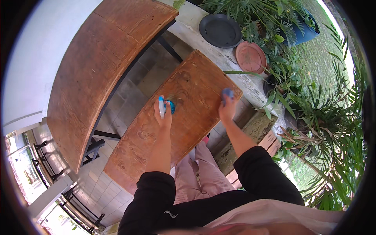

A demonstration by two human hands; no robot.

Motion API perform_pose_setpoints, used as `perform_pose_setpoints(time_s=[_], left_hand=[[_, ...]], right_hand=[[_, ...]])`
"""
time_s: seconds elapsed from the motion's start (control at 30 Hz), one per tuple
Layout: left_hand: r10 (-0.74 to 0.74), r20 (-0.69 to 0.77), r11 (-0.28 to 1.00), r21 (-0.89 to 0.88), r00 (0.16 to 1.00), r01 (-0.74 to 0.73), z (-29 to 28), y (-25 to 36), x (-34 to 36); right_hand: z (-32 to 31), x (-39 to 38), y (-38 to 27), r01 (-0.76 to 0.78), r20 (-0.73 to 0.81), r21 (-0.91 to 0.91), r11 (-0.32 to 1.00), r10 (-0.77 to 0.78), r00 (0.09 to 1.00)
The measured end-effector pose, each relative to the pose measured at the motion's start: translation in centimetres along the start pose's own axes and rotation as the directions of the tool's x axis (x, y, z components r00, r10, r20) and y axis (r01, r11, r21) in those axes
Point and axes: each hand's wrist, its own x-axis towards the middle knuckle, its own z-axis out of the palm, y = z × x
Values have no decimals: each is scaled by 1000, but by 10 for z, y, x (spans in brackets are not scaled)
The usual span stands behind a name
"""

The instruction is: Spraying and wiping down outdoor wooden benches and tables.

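Observation:
My left hand [163, 113] is closed on a spray bottle [170, 107] with a blue body and a pale trigger head, over the middle of a worn wooden bench top [188, 82]. My right hand [227, 105] grips a greyish-blue cloth or sponge [228, 94], slightly blurred, near the right end of the same wooden top.
A larger wooden table [98, 47] on black metal legs stands to the left. Beyond the bench, a weathered ledge holds a black dish [220, 30], a terracotta saucer [251, 58] and potted plants [309, 113]. My legs [196, 172] are below; metal-framed furniture [47, 160] stands at lower left.

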Motion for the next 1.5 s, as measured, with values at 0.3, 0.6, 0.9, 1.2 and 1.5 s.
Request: perform_pose_setpoints(time_s=[0.3,0.6,0.9,1.2,1.5], left_hand=[[166,228,968,149,959,-203,-28,-44,4],[55,308,994,75,950,-82,-26,-24,5],[-5,490,961,242,871,-131,-49,-15,21],[-106,489,977,212,866,-1,-46,-29,18],[-85,463,987,160,882,11,-41,-43,10]], right_hand=[[-9,-39,-23,780,700,319,538,-689,189],[-3,53,-16,36,-16,-81,996,-37,999],[12,-8,-87,726,715,423,542,-692,100],[27,129,-62,86,136,-96,992,-72,988],[55,6,-111,695,674,326,641,-673,305]])
